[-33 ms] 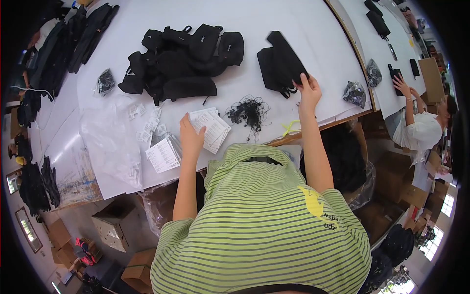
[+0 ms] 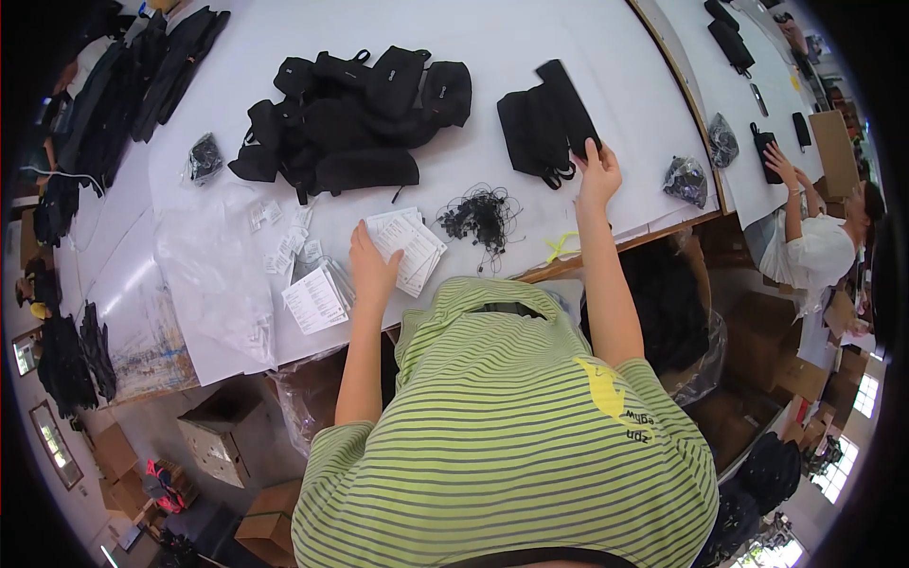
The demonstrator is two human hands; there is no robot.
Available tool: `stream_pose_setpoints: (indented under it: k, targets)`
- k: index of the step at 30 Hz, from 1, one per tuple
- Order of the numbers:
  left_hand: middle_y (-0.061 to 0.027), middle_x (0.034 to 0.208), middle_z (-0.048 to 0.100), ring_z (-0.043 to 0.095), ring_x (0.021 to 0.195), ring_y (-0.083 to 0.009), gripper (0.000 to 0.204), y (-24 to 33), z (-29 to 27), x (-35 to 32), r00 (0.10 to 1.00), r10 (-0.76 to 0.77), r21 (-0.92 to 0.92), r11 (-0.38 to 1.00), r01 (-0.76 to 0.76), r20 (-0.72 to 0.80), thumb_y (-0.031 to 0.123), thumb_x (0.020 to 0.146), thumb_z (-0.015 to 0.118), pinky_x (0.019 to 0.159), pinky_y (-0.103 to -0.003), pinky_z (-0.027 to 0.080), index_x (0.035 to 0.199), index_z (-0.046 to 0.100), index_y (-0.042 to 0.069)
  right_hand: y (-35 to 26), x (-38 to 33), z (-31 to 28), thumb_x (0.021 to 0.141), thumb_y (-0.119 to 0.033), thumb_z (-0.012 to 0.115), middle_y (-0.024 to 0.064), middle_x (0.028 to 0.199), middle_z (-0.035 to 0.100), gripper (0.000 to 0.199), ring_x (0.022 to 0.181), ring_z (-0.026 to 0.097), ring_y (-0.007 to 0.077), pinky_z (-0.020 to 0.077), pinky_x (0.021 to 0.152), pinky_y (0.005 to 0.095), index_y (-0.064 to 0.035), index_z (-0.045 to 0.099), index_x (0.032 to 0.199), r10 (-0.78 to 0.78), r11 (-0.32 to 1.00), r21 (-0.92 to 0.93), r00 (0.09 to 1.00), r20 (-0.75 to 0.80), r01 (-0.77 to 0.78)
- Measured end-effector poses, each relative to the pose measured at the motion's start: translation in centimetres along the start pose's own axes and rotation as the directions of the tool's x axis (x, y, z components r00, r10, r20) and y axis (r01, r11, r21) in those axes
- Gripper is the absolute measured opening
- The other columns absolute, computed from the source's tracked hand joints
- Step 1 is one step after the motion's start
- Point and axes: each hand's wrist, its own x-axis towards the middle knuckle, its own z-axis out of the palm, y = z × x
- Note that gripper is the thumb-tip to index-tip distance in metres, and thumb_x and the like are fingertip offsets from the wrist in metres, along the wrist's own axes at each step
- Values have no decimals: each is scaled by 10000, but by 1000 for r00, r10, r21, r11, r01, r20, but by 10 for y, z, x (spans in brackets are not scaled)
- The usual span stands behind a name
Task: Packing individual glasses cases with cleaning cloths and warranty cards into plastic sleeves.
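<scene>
On the white counter [image 2: 530,24], near its front edge, the left hand [image 2: 371,267] lies flat on a fanned stack of white paper tags [image 2: 409,246], fingers spread and pressing the sheets down so that they stay together and one can be slid off; the right hand [image 2: 598,172] reaches further out and pinches the near end of a long black pouch [image 2: 566,102], which lies propped across a small stack of like pouches [image 2: 530,133]; thumb and fingers close on its lower corner, a hold that seems meant to lift or draw it off the stack. Between the two hands sits a tangle of thin black strings [image 2: 481,214], within reach of either; a larger heap of black bags [image 2: 355,118] lies further back, and more tags in a clear sleeve [image 2: 316,297] lie to the left beside a sheet of clear plastic [image 2: 204,270].

Much is hard to read: the green striped shirt [image 2: 511,445] hides the counter's near edge and whatever lies below it; the underside of both hands cannot be seen, so how many tags the left one holds is unclear; the small dark packets [image 2: 686,178] at the right are too small to identify; a second person [image 2: 814,248] at the next counter is cut off by the rim.
</scene>
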Motion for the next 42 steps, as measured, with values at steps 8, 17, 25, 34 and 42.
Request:
stream_pose_setpoints:
  k: [8,17,25,34,42]
  targets:
    - [-231,1315,394,373,1189,-393,754,-3,17,-15,998,20,14,1000,-19,-57,199,708,741,1011,-436,309,1314,365,-44,37,-4,-8,784,-165,679,110,872,582,225,775,606,243,494,647,352,-66,606,971,-439,493,-838,899,-9,233]
    - [-108,802,524,494,767,-310,190,5,2,-10,997,45,-16,999,-46,-62,113,785,631,668,-428,383,805,462,29,81,-64,-43,738,-231,703,71,727,609,191,693,596,251,472,650,363,-85,635,840,155,363,-879,911,383,309]
    - [-156,757,552,528,732,-354,171,25,-10,-14,985,-173,-242,956,164,-15,137,856,557,648,-414,408,849,452,2,78,-86,-41,747,-227,699,78,847,585,191,774,592,257,470,675,366,-87,618,850,145,467,-812,876,461,350]
    - [-182,744,540,498,652,-344,205,40,-10,-22,983,-183,-385,905,180,29,169,867,557,617,-390,405,882,440,1,79,-90,-27,755,-243,695,82,842,596,184,771,600,268,471,666,377,-89,626,829,171,407,-831,862,477,379]
    - [-150,703,489,447,633,-271,219,33,-1,-27,989,-144,-501,855,130,11,166,866,563,610,-362,392,876,412,7,74,-55,-65,750,-216,674,115,771,662,177,764,632,296,488,686,390,-48,654,802,205,410,-874,907,367,262]
